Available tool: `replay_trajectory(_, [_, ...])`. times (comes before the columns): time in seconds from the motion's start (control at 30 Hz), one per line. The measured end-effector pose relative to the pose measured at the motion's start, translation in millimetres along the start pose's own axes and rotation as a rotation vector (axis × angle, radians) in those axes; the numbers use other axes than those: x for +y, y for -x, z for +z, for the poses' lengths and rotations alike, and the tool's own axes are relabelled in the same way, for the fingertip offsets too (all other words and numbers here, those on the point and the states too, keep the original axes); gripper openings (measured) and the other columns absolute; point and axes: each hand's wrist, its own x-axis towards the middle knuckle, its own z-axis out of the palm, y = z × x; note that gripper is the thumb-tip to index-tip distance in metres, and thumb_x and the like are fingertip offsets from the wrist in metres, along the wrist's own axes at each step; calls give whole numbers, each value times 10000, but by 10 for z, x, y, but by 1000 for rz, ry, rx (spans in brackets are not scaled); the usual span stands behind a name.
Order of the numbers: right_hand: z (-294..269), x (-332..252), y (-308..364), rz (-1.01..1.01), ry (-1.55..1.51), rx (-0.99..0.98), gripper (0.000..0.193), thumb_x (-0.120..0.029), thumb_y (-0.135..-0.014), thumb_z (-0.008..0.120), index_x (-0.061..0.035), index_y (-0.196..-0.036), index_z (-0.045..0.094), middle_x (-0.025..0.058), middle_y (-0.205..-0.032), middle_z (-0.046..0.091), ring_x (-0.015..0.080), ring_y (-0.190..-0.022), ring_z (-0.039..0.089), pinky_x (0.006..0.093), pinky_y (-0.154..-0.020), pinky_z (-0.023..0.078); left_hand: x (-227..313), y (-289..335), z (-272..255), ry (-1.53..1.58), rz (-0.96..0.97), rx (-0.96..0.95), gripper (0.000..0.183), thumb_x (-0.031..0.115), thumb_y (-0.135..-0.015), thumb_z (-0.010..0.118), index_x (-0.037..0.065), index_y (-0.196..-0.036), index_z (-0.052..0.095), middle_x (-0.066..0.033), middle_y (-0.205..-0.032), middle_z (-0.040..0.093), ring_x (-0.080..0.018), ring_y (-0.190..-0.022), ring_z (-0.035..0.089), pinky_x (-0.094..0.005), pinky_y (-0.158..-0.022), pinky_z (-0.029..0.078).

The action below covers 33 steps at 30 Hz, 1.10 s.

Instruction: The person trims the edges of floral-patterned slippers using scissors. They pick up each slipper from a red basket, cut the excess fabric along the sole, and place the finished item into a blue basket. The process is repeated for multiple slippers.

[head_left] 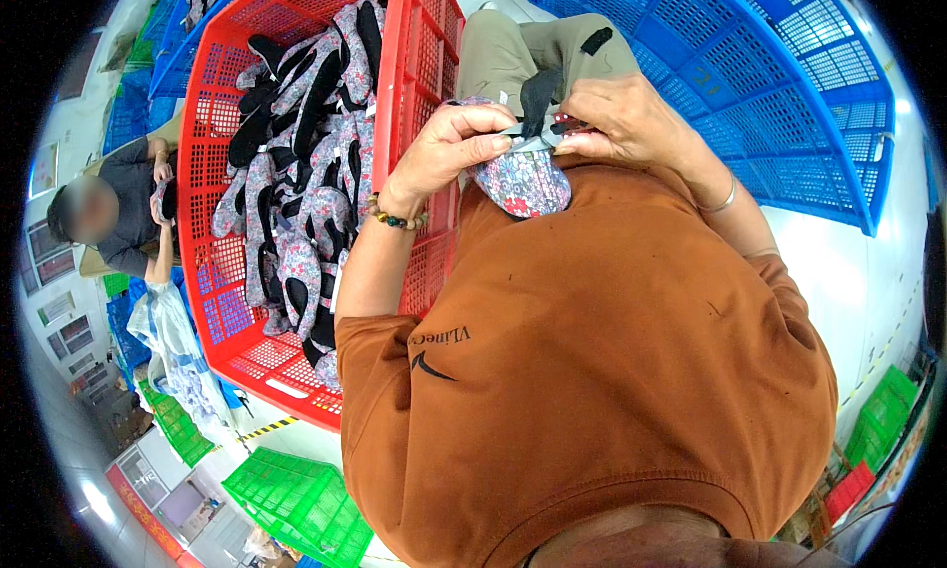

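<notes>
Both hands (444, 151) (623, 119) hold a floral fabric piece (525, 181)

Blue basket (730, 104), green crate (296, 499), dark-shirted co-worker (133, 203)

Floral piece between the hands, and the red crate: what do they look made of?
Floral piece: likely printed matte fabric, perhaps padded; rounded, soft-looking front without shine; fibre unclear.
Red crate: probably moulded plastic, smooth and slightly glossy; even colour and regular lattice holes.

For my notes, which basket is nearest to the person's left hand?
The large red basket, piled with floral pieces, beside the left hand; the large blue basket is nearer the right hand.
</notes>
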Motion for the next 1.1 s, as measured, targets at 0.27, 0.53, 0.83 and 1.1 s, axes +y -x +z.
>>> replay_trajectory(0.27, [43,28,23,17,-57,27,337,-383,-770,614,-63,-710,523,79,-632,503,266,-569,550,346,-468,411,14,-7,-26,-72,-12,-24,181,122,-841,583,-38,-922,608,-5,-822,539,-62,-743,490,-200,-651,397])
replay_trajectory(0.53, [-24,-66,14,-26,220,37,315,-371,-762,615,-85,-686,508,64,-609,479,231,-547,551,328,-449,412,24,25,-1,27,-82,22,190,135,-844,582,-40,-913,608,5,-792,529,-55,-725,479,-195,-636,389])
replay_trajectory(0.83, [64,244,68,605,29,246,355,-371,-846,544,-30,-755,580,129,-676,559,270,-570,540,360,-503,408,0,-3,-13,-32,0,6,197,122,-818,593,-48,-917,612,-25,-852,551,-81,-769,510,-212,-689,407])
replay_trajectory(1.1, [113,-66,-139,473,-616,40,181,-112,-787,624,8,-911,568,31,-764,519,99,-682,459,255,-593,384,64,-15,5,-71,36,-25,217,116,-777,625,-57,-907,606,-47,-868,552,-102,-784,512,-228,-692,412])
